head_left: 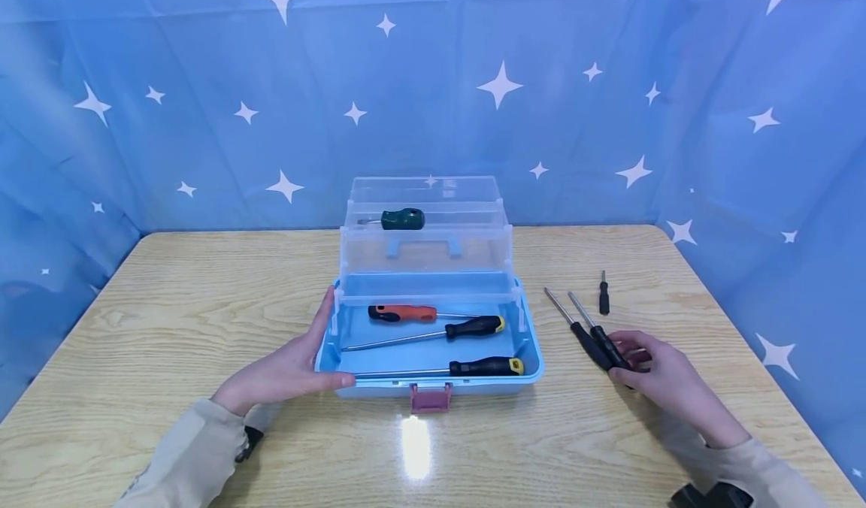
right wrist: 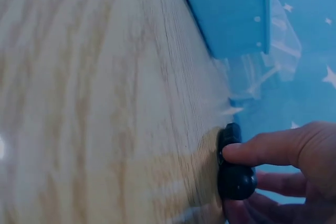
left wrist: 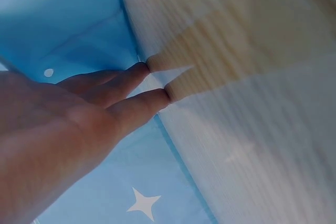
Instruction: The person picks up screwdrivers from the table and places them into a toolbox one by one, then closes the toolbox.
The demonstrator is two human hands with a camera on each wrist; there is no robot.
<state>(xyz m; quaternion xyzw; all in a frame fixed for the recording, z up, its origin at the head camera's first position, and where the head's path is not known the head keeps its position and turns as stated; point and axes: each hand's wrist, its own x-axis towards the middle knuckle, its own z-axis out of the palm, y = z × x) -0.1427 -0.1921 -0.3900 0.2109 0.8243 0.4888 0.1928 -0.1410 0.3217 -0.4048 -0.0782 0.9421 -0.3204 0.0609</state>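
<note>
your right hand (head_left: 666, 376) has thumb and fingers clamped on the handle of a black screwdriver (head_left: 604, 340), which lies on the desk (head_left: 271, 282) to the right of the blue toolbox (head_left: 379, 391). a second screwdriver (head_left: 587, 345) lies alongside it, and a small screwdriver (head_left: 604, 299) lies just beyond. your left hand (head_left: 291, 369) rests against the toolbox's left end, thumb and fingers spread apart. inside you have an orange-handled screwdriver (head_left: 413, 313) and two yellow-ended screwdrivers (head_left: 476, 326); a green-handled screwdriver (head_left: 403, 219) sits on the raised clear section behind.
</note>
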